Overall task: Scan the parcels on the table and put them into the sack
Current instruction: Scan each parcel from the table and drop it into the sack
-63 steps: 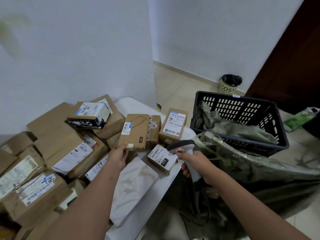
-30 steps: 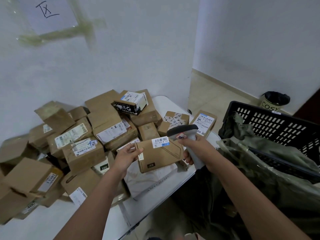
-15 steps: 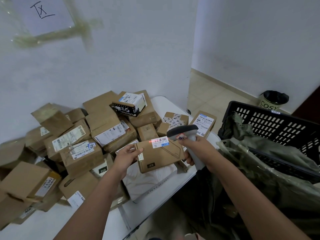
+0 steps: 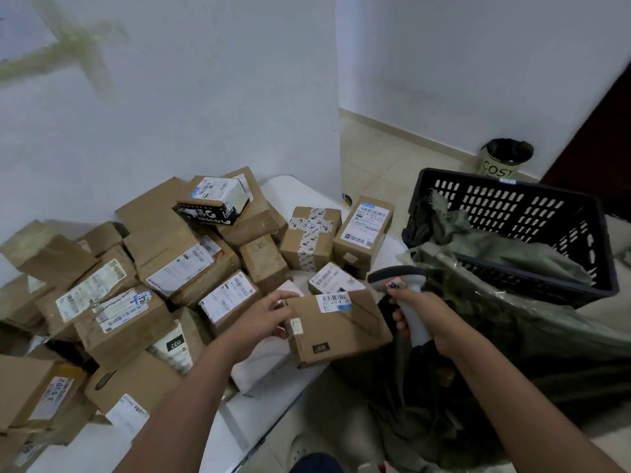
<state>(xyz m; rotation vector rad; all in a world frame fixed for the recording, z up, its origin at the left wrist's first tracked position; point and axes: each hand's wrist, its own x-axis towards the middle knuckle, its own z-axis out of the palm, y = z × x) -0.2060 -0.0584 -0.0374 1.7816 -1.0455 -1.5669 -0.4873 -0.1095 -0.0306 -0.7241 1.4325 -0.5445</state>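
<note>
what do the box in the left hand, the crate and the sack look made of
Box: matte brown cardboard, going by its folded edges and stuck-on paper label. Crate: black, likely moulded plastic, with slotted walls. Sack: thin, crinkled green plastic film with a slight sheen, probably.

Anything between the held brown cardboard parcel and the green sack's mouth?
Only the right hand with the grey barcode scanner sits between the brown cardboard parcel and the green plastic sack.

"COSY" on the bin [image 4: 502, 162]; "032" on a parcel label [image 4: 173, 343].
</note>
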